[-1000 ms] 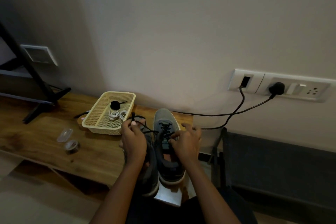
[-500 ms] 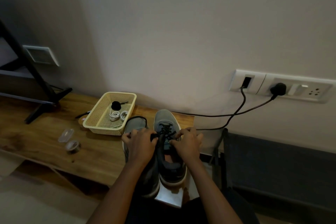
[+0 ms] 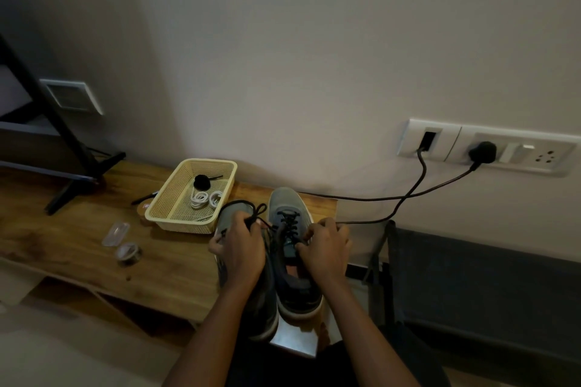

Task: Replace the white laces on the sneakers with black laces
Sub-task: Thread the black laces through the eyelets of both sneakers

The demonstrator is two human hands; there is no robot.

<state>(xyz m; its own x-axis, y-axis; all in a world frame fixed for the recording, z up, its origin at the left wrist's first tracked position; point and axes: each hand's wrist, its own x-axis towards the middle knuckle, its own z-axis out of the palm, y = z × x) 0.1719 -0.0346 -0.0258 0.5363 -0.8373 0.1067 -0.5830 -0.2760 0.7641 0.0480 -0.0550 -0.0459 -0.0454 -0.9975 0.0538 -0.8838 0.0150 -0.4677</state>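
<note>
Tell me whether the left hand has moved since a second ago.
Yes. The left hand has shifted slightly right, away from the yellow basket and toward the right-hand sneaker, pinching the black lace.

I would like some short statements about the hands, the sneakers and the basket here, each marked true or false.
1. A black lace is threaded through the sneaker nearer the wall socket. True.
2. The basket is empty. False: the basket holds coiled white laces and a black lace bundle.
3. The left hand pinches the black lace. True.
4. The right hand reaches into the basket. False: its grip is on that sneaker's lacing.
5. Nothing is plugged into the wall socket. False: a black plug sits in it.
</note>
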